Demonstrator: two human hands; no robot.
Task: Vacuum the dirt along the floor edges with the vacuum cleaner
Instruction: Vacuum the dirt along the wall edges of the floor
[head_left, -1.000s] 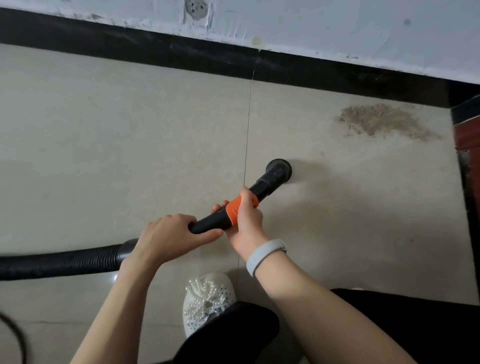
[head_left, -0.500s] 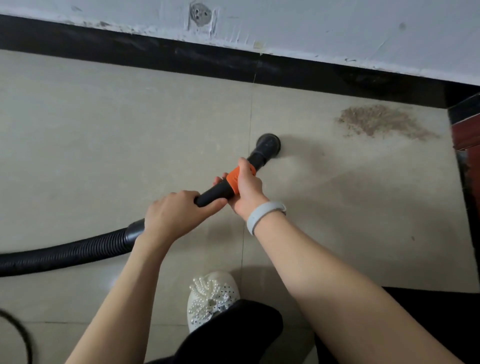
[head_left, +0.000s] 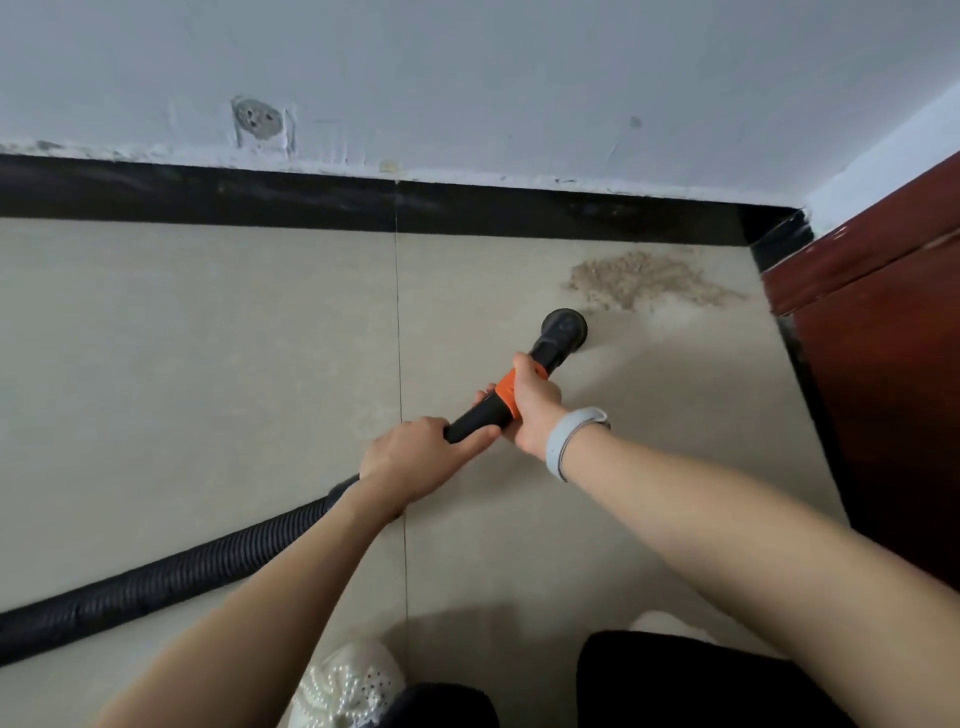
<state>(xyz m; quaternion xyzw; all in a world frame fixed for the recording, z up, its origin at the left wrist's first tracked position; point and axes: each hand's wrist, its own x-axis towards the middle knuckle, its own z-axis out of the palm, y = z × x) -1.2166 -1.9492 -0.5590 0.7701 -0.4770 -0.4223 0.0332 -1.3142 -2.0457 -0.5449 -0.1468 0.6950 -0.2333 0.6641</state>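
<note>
We grip the vacuum wand (head_left: 480, 415) with both hands: left hand (head_left: 415, 457) rearward, right hand (head_left: 535, 410) at the orange collar. The nozzle (head_left: 563, 325) sits just short of the dirt (head_left: 644, 283) at its one o'clock, beside the baseboard (head_left: 519, 210). Judged next: advance over the pile.

A single head-worn camera looks forward and steeply down from standing height onto the floor (head_left: 208, 364), facing the wall (head_left: 519, 78) and its black skirting (head_left: 260, 200). Its wide angle bends the skirting line and takes in the floor's far right corner beside a dark red panel (head_left: 883, 338). Both forearms reach in from the bottom edge.
</note>
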